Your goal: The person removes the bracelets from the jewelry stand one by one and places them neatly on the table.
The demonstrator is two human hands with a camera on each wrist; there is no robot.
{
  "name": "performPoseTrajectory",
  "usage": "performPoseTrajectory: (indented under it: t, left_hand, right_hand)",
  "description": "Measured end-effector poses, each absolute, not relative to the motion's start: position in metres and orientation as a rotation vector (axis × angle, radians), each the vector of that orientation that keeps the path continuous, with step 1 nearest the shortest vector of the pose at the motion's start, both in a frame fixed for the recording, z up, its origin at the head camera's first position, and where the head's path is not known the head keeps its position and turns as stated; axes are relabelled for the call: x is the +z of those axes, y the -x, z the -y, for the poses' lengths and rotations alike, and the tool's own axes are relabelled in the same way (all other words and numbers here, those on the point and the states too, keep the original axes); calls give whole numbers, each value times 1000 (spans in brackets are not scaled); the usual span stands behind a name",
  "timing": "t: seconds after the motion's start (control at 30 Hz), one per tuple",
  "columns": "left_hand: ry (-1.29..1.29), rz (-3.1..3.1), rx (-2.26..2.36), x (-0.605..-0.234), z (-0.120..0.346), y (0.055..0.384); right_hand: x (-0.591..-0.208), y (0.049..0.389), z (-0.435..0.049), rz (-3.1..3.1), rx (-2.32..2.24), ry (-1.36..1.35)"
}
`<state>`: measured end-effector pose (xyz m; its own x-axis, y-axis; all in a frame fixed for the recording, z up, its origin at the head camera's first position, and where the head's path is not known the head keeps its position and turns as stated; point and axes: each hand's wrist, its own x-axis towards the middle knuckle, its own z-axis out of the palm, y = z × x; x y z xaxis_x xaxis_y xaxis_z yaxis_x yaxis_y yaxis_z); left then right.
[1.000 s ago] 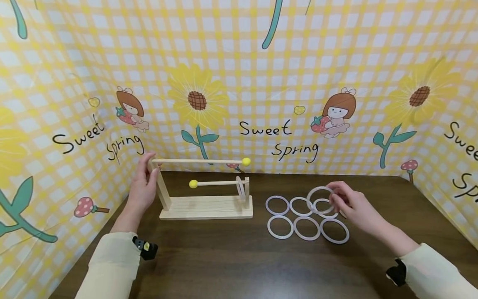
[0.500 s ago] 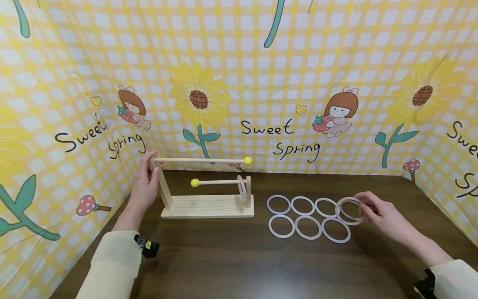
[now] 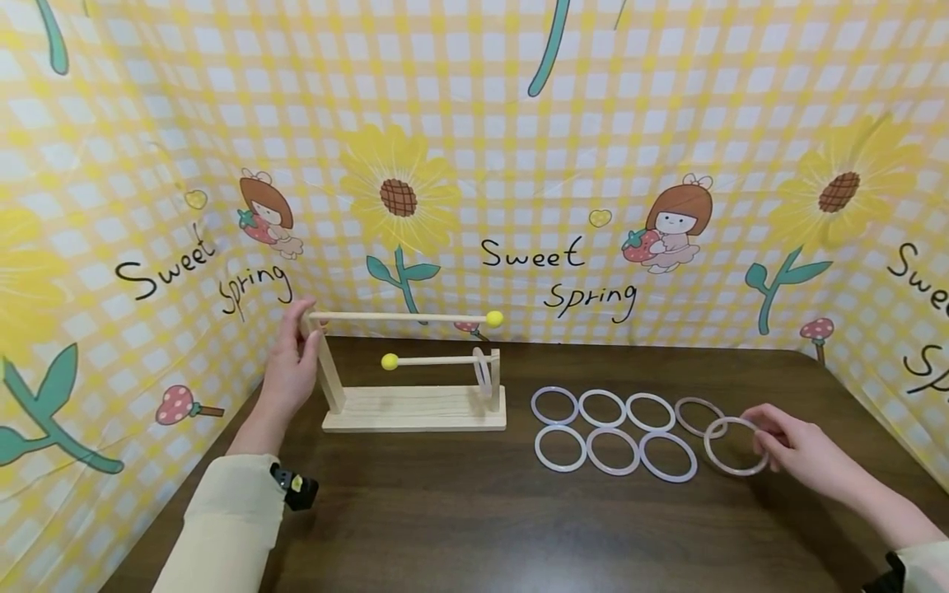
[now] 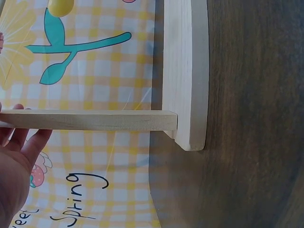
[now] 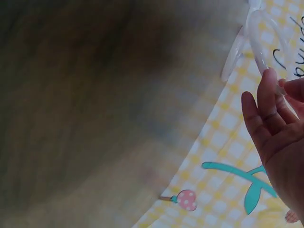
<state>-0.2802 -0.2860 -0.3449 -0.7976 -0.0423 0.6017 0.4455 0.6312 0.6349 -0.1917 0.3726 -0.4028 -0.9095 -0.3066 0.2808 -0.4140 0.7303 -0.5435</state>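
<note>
At the left, a pale wooden stand (image 3: 415,421) has a tall post, a short post and two rods with yellow ball tips. My left hand (image 3: 292,366) grips the top of the tall post (image 4: 95,119), fingers and thumb on either side. One ring (image 3: 484,375) hangs on the lower rod (image 3: 437,361), by the short post. Over the right of the table, my right hand (image 3: 808,457) pinches a translucent pale ring (image 3: 734,473) by its right edge, tilted. In the right wrist view, that ring (image 5: 257,45) rises from between thumb and fingers.
Several similar rings lie in two rows right of the stand, among them a pinkish ring (image 3: 685,428) at the back right, partly overlapped in view by the held one. A checked cloth (image 3: 519,165) encloses the back and sides of the dark table (image 3: 474,527).
My right hand has carried its ring rightward and toward me, past the back row to its right end. The left hand keeps its grip on the post, and the stand stays put.
</note>
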Motion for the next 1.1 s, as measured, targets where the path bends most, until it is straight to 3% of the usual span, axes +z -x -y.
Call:
performPoseTrajectory:
  t: [1.1]
  left_hand:
    - [311, 2286, -1117, -345, 286, 280]
  right_hand:
    - [-421, 207, -382, 2937, 804, -663]
